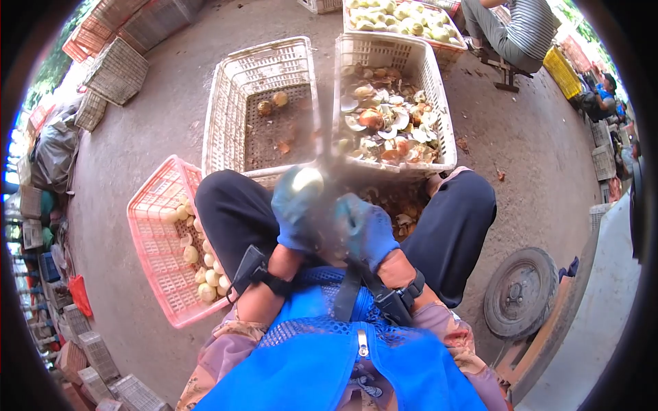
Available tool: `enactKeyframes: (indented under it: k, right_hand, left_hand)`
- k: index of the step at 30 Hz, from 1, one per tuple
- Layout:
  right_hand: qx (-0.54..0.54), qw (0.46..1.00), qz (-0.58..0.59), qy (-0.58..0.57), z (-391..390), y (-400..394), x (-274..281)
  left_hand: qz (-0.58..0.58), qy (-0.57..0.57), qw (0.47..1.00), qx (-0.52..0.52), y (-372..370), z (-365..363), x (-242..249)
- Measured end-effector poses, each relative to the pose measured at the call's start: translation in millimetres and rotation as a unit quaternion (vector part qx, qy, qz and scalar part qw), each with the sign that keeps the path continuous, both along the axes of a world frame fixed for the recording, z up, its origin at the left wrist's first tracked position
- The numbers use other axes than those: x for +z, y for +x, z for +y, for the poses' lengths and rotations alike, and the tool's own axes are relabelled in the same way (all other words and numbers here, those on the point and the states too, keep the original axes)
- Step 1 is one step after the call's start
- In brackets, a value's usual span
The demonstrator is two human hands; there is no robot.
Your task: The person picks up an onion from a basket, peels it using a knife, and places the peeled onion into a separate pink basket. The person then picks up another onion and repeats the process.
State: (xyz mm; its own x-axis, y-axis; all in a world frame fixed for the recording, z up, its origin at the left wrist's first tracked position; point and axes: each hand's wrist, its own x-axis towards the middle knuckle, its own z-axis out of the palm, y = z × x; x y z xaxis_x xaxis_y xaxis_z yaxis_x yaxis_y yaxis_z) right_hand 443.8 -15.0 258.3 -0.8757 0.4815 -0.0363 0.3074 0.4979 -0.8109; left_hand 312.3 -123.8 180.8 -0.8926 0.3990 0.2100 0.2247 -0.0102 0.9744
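Note:
My left hand (293,218), in a blue glove, is closed around a pale, peeled onion (308,180) above the gap between my knees. Close beside it, my right hand (367,229) is also gloved in blue, with its fingers curled. A smear across the middle of the view hides what those fingers hold. Just beyond my hands stands a white crate (214,130) with a few brown onions (279,98) on its floor. The white crate to its right (447,130) holds onion skins and cut ends (397,120).
By my left leg is a pink crate (147,253) of peeled onions (209,274). Another full onion crate (404,17) stands at the back. Nearby, a person (517,31) sits on a low stool (506,72). A wheel (521,293) lies at right; stacked crates (116,70) line the left.

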Motion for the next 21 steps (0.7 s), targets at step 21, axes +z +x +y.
enactKeyframes:
  k: [21]
  right_hand:
    - [0.122,0.991,0.016,-0.045,21,0,-25]
  left_hand:
    - [-0.064,-0.056,0.956,-0.280,14,-11,39]
